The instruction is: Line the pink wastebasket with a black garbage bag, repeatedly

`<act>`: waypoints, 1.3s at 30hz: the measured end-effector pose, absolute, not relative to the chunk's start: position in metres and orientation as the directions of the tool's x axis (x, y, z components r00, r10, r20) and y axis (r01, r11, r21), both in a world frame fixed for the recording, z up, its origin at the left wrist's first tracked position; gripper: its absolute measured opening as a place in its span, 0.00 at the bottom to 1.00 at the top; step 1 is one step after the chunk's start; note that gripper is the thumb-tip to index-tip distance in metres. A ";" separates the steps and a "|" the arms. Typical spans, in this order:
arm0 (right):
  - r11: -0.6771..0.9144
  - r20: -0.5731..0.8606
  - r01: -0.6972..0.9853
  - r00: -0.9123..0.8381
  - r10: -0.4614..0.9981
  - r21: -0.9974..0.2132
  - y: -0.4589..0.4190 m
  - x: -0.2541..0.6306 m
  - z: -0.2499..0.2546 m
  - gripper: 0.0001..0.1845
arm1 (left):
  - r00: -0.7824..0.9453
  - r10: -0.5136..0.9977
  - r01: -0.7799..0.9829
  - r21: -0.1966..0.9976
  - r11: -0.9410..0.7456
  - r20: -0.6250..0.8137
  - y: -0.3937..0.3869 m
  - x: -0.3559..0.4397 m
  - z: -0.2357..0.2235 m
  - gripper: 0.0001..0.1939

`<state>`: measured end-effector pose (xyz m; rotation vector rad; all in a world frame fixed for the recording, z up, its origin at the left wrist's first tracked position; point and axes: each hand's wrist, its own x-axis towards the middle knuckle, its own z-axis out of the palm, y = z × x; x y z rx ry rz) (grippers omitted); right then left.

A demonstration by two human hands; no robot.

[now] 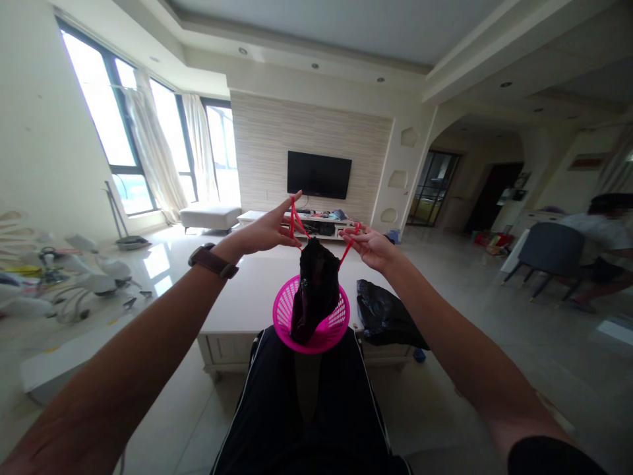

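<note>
A black bag [313, 290] with red drawstrings [297, 227] stands in a pink plastic basket [330, 330] that rests on my knees. My left hand [270, 231], with a watch at the wrist, pinches one red string and pulls it up and left. My right hand [372, 245] pinches the other red string [349, 247] and pulls it to the right. Both strings run taut from the puckered mouth of the bag.
A low white table [247, 297] stands just beyond my knees, with a crumpled black bag [386, 316] on its right end. A TV [319, 174] hangs on the far wall. Another person sits on a grey chair [551, 254] at the right. White clutter lies at the left.
</note>
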<state>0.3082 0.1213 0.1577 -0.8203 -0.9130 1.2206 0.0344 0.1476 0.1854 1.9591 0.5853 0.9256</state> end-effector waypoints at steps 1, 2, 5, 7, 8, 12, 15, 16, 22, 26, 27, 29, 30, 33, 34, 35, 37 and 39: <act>0.160 0.119 -0.452 0.118 0.986 -0.877 0.121 0.307 0.160 0.24 | 0.622 0.687 0.058 0.853 -0.519 0.375 0.150 0.033 0.184 0.67; 0.161 0.112 -0.479 0.129 0.985 -0.863 0.120 0.306 0.161 0.24 | 0.622 0.688 0.067 0.850 -0.522 0.373 0.152 0.033 0.182 0.67; 0.159 0.110 -0.482 0.128 0.986 -0.862 0.116 0.304 0.162 0.23 | 0.585 0.713 0.054 0.858 -0.510 0.387 0.155 0.033 0.181 0.64; 0.158 0.113 -0.463 0.122 0.986 -0.872 0.115 0.304 0.160 0.22 | 0.535 0.752 0.015 0.886 -0.463 0.384 0.155 0.034 0.182 0.61; 0.158 0.116 -0.452 0.121 0.986 -0.878 0.114 0.304 0.158 0.22 | 0.502 0.779 -0.012 0.904 -0.427 0.375 0.155 0.036 0.183 0.58; 0.172 0.133 -0.421 0.120 0.984 -0.891 0.117 0.306 0.151 0.24 | 0.360 0.872 -0.135 0.944 -0.303 0.331 0.154 0.042 0.191 0.41; 0.175 0.138 -0.427 0.115 0.984 -0.887 0.119 0.308 0.145 0.28 | 0.313 0.891 -0.190 0.941 -0.280 0.329 0.152 0.045 0.197 0.32; 0.173 0.138 -0.428 0.111 0.984 -0.887 0.119 0.308 0.144 0.29 | 0.306 0.893 -0.200 0.939 -0.279 0.331 0.151 0.046 0.198 0.30; 0.190 0.162 -0.375 0.105 0.981 -0.907 0.116 0.308 0.152 0.26 | 0.289 0.893 -0.185 0.935 -0.301 0.345 0.148 0.052 0.199 0.27; 0.224 0.204 -0.341 0.094 0.975 -0.913 0.113 0.301 0.175 0.21 | 0.320 0.877 -0.124 0.934 -0.336 0.358 0.146 0.055 0.199 0.27; 0.234 0.219 -0.337 0.083 0.972 -0.912 0.113 0.298 0.181 0.21 | 0.330 0.870 -0.106 0.930 -0.352 0.367 0.144 0.057 0.200 0.27; 0.259 0.254 -0.325 0.058 0.966 -0.910 0.113 0.292 0.193 0.21 | 0.350 0.851 -0.071 0.917 -0.392 0.391 0.141 0.060 0.203 0.28; 0.269 0.268 -0.312 0.047 0.962 -0.911 0.113 0.288 0.199 0.20 | 0.355 0.841 -0.059 0.907 -0.417 0.409 0.139 0.062 0.205 0.28; 0.299 0.300 -0.234 0.033 0.953 -0.925 0.113 0.279 0.215 0.18 | 0.342 0.817 -0.053 0.878 -0.475 0.463 0.134 0.070 0.211 0.24; 0.311 0.311 -0.200 0.029 0.950 -0.929 0.113 0.277 0.220 0.17 | 0.337 0.812 -0.056 0.870 -0.489 0.477 0.132 0.072 0.214 0.22; 0.324 0.325 -0.166 0.022 0.945 -0.931 0.112 0.275 0.225 0.17 | 0.335 0.806 -0.055 0.864 -0.501 0.489 0.131 0.074 0.216 0.18; 0.353 0.355 -0.108 0.002 0.935 -0.929 0.112 0.271 0.233 0.14 | 0.337 0.789 -0.034 0.843 -0.536 0.515 0.130 0.077 0.219 0.12; 0.385 0.387 -0.065 -0.015 0.922 -0.921 0.112 0.267 0.239 0.12 | 0.338 0.762 0.021 0.805 -0.593 0.552 0.129 0.079 0.221 0.08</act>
